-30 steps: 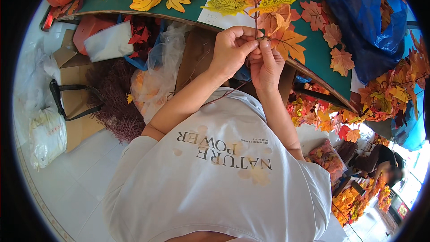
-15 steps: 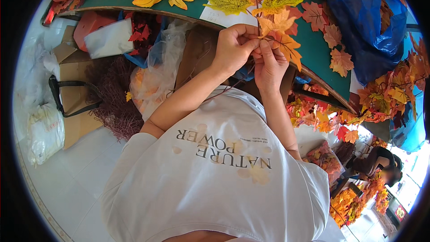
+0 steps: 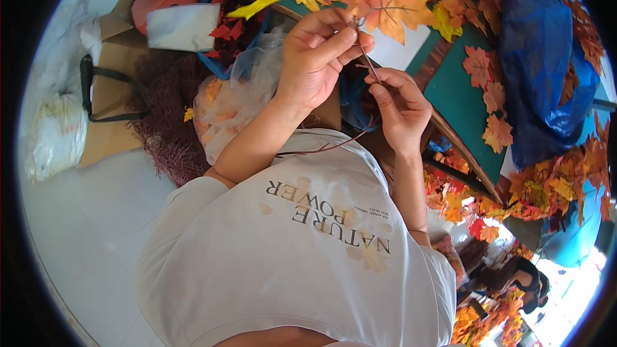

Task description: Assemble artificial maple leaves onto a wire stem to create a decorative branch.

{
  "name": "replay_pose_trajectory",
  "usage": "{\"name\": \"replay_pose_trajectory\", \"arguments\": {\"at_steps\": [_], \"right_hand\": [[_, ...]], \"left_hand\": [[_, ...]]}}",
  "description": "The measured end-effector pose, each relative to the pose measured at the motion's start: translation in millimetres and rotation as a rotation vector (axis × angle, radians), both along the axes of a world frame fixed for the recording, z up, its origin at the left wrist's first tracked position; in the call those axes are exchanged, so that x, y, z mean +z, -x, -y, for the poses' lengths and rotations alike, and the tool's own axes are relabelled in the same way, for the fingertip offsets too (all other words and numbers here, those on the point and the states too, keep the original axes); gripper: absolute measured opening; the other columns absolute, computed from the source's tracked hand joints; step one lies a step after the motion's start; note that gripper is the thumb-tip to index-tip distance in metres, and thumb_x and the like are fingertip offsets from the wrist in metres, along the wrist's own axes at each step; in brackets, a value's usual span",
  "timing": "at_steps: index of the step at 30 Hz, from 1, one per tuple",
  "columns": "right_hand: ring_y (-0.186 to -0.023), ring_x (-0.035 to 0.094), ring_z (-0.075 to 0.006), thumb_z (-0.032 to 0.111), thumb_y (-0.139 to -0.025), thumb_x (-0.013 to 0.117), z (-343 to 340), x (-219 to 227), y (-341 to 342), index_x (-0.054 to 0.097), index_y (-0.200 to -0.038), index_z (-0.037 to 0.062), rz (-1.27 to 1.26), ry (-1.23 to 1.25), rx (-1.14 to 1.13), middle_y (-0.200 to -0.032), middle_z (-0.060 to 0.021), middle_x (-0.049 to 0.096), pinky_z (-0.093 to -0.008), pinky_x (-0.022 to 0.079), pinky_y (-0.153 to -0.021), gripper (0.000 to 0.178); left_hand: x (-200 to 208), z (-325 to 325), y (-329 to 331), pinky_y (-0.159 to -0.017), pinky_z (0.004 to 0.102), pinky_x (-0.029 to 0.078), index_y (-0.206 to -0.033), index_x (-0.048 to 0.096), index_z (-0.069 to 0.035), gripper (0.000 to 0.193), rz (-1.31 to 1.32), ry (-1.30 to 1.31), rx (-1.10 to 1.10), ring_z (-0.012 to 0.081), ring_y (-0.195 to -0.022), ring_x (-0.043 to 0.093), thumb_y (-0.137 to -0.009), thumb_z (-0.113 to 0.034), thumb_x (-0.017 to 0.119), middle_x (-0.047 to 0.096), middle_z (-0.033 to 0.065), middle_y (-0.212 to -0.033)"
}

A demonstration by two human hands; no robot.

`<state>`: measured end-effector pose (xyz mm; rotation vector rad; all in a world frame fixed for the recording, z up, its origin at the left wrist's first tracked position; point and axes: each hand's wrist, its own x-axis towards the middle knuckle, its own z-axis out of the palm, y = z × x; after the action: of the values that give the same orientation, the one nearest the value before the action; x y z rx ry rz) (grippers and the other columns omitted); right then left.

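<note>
Green tabletop (image 3: 457, 87) with a brown edge runs across the far side of the workroom, a sheet of white paper (image 3: 405, 50) lying on it and a blue plastic bag (image 3: 533, 67) at its right. To the left, below the table, a bunch of dark twigs (image 3: 168, 122) sits beside a cloudy plastic bag (image 3: 236, 106) and a cardboard box (image 3: 116, 106).

Between the two hands, over the near edge of the table, is a thin brown stem (image 3: 367, 60). Its long axis slants from far left to near right, with orange leaves (image 3: 395, 9) at the far end and bare stem at the near end. The left hand (image 3: 315, 54) is nearer the leaves, thumb and forefinger closed in a pinch on the stem just below them. The right hand (image 3: 405, 112) is lower and to the right, fingers half curled, thumb and forefinger on the bare end; how firmly they press is hard to judge. Another twig (image 3: 324, 148) lies across the white shirt (image 3: 289, 270), its right end near the right hand.
</note>
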<state>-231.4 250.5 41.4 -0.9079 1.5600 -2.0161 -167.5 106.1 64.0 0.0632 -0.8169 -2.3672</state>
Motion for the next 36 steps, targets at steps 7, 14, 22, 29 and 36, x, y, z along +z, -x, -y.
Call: {"name": "replay_pose_trajectory", "arguments": {"at_steps": [7,14,22,29,36], "right_hand": [[-0.089,0.057,-0.0159,-0.006,-0.082,0.058,53,18,-11,0.063,-0.100,-0.0028,-0.153,0.130,0.256,-0.102,-0.0114,0.057,-0.0244,0.046,-0.077,0.019],[-0.086,0.051,-0.0250,0.001,-0.065,0.063,87,25,-32,0.067,-0.096,0.0066,-0.954,-0.140,0.078,-0.096,-0.0100,0.055,-0.0345,0.042,-0.077,0.031],[-0.084,0.059,-0.0289,0.002,-0.068,0.061,103,10,-19,0.060,-0.106,0.0045,-1.057,-0.168,0.094,-0.092,-0.0121,0.059,-0.0354,0.051,-0.070,0.038],[-0.087,0.056,-0.0309,-0.004,-0.073,0.052,71,30,120,0.059,-0.098,0.0023,-1.337,-0.397,-0.501,-0.092,-0.0131,0.059,-0.0393,0.048,-0.077,0.027],[-0.108,0.050,-0.0333,0.004,-0.082,0.053,36,19,200,0.049,-0.121,0.0058,-1.420,-0.770,-0.561,-0.112,-0.0146,0.055,-0.0404,0.042,-0.090,0.039]], "left_hand": [[-18,3,-47,-0.085,0.0292,0.047,-0.108,0.050,-0.002,0.020,-0.041,0.042,0.268,0.0179,-0.093,0.058,-0.088,-0.001,0.052,0.057,0.0067,-0.100],[-50,-5,-62,-0.071,0.0209,0.045,-0.111,0.050,-0.004,0.020,0.155,-0.153,0.454,0.0102,-0.084,0.055,-0.091,-0.009,0.051,0.056,0.0038,-0.097],[-74,7,-68,-0.087,0.0285,0.046,-0.111,0.049,-0.005,0.020,0.248,-0.361,0.398,0.0141,-0.092,0.057,-0.092,-0.009,0.049,0.057,0.0032,-0.094],[-137,23,-74,-0.088,0.0370,0.047,-0.106,0.053,-0.010,0.015,0.424,-0.444,0.378,0.0210,-0.089,0.061,-0.093,-0.013,0.046,0.056,0.0011,-0.091],[-166,16,-61,-0.074,0.0270,0.051,-0.112,0.053,0.001,0.025,0.596,0.008,0.425,0.0140,-0.085,0.059,-0.089,-0.008,0.055,0.056,0.0030,-0.095]]}}
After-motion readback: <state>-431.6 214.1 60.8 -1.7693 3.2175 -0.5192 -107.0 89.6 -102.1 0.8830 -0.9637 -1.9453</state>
